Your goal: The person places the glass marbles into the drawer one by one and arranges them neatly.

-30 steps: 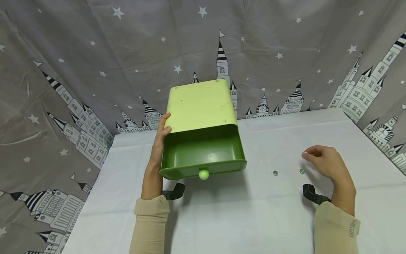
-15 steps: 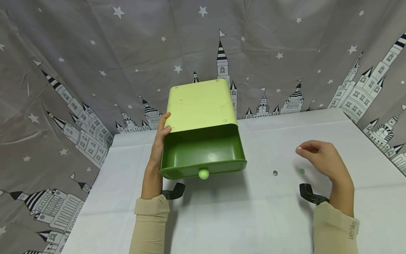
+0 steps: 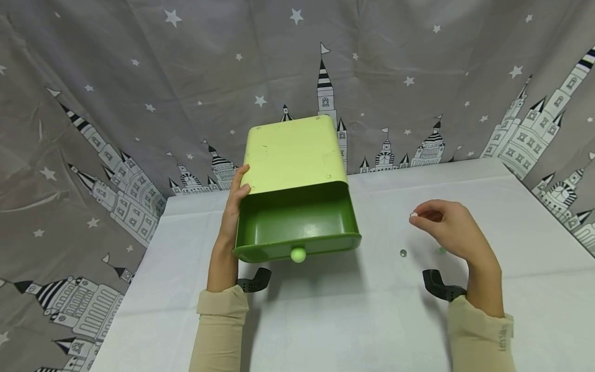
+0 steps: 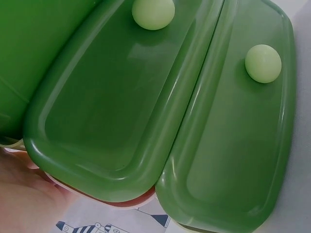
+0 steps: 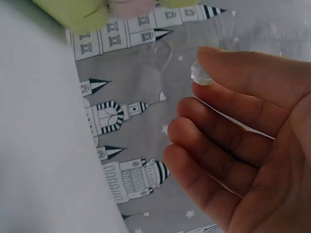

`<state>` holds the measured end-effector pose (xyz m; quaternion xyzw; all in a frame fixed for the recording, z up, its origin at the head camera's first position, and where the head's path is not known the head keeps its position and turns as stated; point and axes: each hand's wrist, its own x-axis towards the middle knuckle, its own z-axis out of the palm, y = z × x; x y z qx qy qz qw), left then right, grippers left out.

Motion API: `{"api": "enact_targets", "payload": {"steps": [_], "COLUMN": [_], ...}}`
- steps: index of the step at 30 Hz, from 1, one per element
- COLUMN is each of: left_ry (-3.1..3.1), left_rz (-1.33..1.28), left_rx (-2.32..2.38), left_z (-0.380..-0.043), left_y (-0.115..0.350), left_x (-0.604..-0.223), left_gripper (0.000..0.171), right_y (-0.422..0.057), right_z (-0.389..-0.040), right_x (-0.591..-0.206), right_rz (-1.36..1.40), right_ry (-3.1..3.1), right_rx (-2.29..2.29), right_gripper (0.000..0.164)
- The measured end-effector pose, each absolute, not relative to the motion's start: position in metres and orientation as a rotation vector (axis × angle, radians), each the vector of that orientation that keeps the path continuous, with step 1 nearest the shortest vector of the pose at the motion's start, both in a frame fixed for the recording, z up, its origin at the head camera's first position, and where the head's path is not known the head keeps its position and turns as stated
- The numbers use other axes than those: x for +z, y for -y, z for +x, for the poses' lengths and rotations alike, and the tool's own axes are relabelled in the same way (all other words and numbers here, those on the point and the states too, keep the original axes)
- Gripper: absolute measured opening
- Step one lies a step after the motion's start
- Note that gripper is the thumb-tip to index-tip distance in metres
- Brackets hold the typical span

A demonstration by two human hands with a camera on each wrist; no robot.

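Note:
A small plastic drawer cabinet (image 3: pixel 293 155) with a yellow-green top stands on the white-covered table in the head view. Its green top drawer (image 3: pixel 297 227), with a round light-green knob, is pulled out and shows a bare inside. My left hand (image 3: pixel 232 212) holds the cabinet's left side, fingertips over the top edge. Below the pulled-out drawer, the left wrist view shows another green drawer front (image 4: pixel 238 141) with its own knob. Between thumb and forefinger, my right hand (image 3: pixel 446 227) pinches a clear faceted gem (image 5: pixel 200 74), raised above the table to the cabinet's right.
On the table (image 3: pixel 372 320) lie a greyish glass gem (image 3: pixel 403 253) and a green gem (image 3: pixel 442 250), the latter just left of my right wrist. A grey curtain (image 3: pixel 395 62) printed with castles and stars hangs behind the table.
My right hand has moved left and slightly away from me, carrying the clear gem toward the cabinet. The left hand, cabinet and two gems on the table have stayed put.

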<state>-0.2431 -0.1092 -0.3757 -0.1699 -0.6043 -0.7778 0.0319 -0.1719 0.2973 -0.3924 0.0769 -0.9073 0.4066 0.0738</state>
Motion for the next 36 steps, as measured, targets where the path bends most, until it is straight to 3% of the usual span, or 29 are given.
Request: {"api": "enact_targets", "payload": {"steps": [17, 36], "left_ry": [1.848, 1.859], "left_rz": [-0.527, -0.518], "left_rx": [-2.409, -2.403], "left_z": [-0.242, -0.242], "left_y": [0.109, 0.109], "left_x": [-0.375, -0.375], "left_gripper": [0.046, 0.046], "right_y": [-0.244, -0.171], "right_z": [-0.161, -0.146], "right_x": [-0.368, -0.354], "right_rz": [0.528, 0.730], "right_ry": [2.421, 1.921], "right_rx": [1.212, 1.383], "right_gripper": [0.003, 0.019]}}
